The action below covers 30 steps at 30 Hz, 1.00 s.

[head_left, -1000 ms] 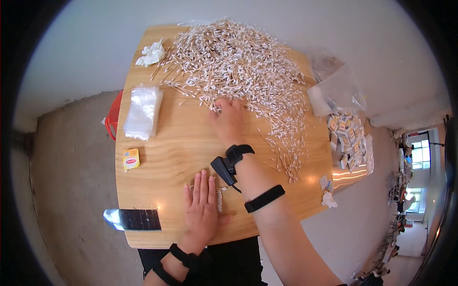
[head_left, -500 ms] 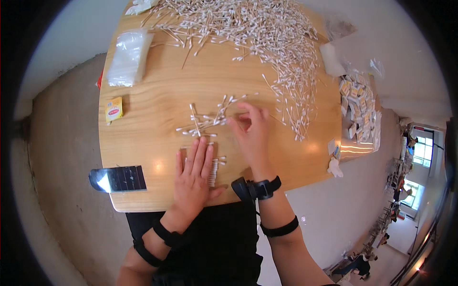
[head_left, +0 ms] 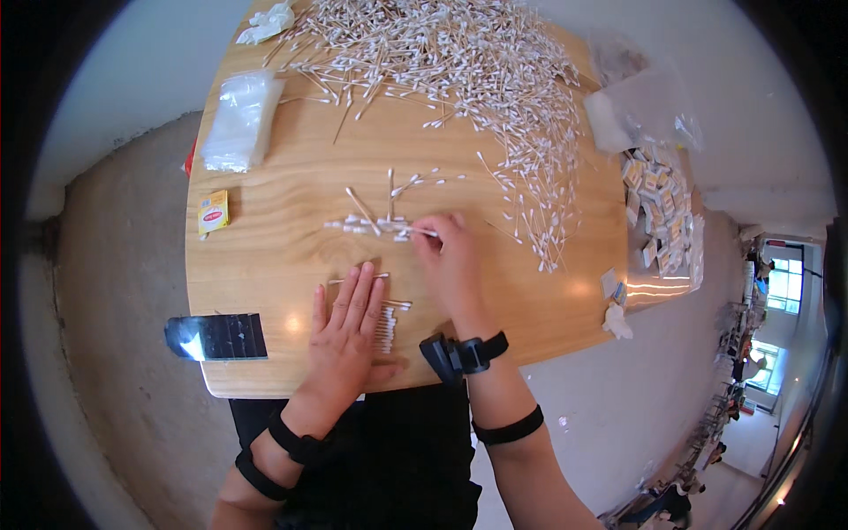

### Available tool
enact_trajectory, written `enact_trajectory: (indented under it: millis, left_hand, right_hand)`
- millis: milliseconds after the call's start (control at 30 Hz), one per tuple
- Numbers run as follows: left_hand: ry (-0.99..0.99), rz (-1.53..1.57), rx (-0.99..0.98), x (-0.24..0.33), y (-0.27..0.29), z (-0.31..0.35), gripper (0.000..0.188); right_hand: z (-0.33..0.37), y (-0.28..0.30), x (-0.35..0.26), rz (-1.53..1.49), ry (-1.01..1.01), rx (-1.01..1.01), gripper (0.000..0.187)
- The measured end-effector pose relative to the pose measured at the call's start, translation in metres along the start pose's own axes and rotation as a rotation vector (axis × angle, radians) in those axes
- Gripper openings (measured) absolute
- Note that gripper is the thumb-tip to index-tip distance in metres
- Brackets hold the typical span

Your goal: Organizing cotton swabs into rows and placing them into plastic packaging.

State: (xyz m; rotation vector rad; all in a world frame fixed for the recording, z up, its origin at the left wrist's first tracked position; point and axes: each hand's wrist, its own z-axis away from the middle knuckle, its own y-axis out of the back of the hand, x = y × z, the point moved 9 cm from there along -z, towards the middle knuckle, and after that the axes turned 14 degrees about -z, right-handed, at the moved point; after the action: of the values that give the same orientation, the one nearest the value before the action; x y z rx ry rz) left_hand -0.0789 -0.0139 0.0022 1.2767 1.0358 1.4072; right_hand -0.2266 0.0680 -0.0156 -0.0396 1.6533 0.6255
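Observation:
My left hand (head_left: 343,331) lies flat with its fingers stretched out over a neat row of cotton swabs (head_left: 386,329); their white tips stick out along its right side. Past its fingertips a single swab lies crosswise. Beyond, a small loose group of cotton swabs (head_left: 373,227) is spread on the wooden table (head_left: 291,199). At the right end of this group, my right hand (head_left: 452,261) is closed in a pinch on a cotton swab (head_left: 425,231). Its fingers partly hide how many it holds.
A large heap of cotton swabs (head_left: 442,53) covers the far side, trailing down the right. Clear plastic bags (head_left: 240,122), a small yellow box (head_left: 213,212) and a dark glossy panel (head_left: 216,336) lie at left. Right, small packs (head_left: 658,203) fill a clear bag.
My right hand has come down and left onto the small group and pinched a swab. The loose swabs have shifted into a flatter line. My left hand stays over the row.

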Motion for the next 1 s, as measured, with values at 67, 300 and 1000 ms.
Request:
enact_trajectory:
  millis: [67, 300, 1000]
  left_hand:
    - [0.000, 0.022, 0.005, 0.000, 0.005, -0.004, 0.127]
    - [0.079, -0.019, 0.147, -0.032, 0.025, -0.044, 0.119]
    - [0.128, -0.069, 0.271, -0.066, 0.030, -0.061, 0.076]
  right_hand:
    - [-0.010, 0.004, 0.006, -0.029, -0.018, 0.038, 0.012]
    - [-0.027, 0.019, -0.007, 0.073, -0.053, 0.182, 0.019]
    - [0.031, 0.078, 0.002, 0.020, -0.070, 0.366, 0.012]
